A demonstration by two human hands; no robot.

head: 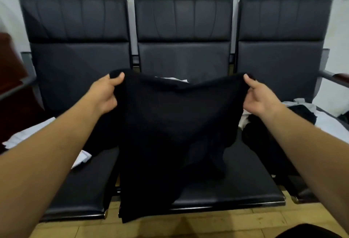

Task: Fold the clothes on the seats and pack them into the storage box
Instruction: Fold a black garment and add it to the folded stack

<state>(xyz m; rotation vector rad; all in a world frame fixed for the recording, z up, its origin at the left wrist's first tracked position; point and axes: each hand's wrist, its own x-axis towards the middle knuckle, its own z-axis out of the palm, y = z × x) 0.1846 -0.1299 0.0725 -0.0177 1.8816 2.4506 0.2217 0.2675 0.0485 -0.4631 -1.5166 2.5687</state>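
Holding black garment [170,124] up over middle seat [236,190], my left hand [105,94] and right hand [258,97] pinching top corners, cloth hanging lengthwise toward floor.

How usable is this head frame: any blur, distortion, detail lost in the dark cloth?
Head view: wide-angle bowing curves the seat backs and stretches the forearms; the left border is smeared; the black garment reads as a near-featureless mass; the left hand and right hand pinching its top corners are sharp; lighting is flat.
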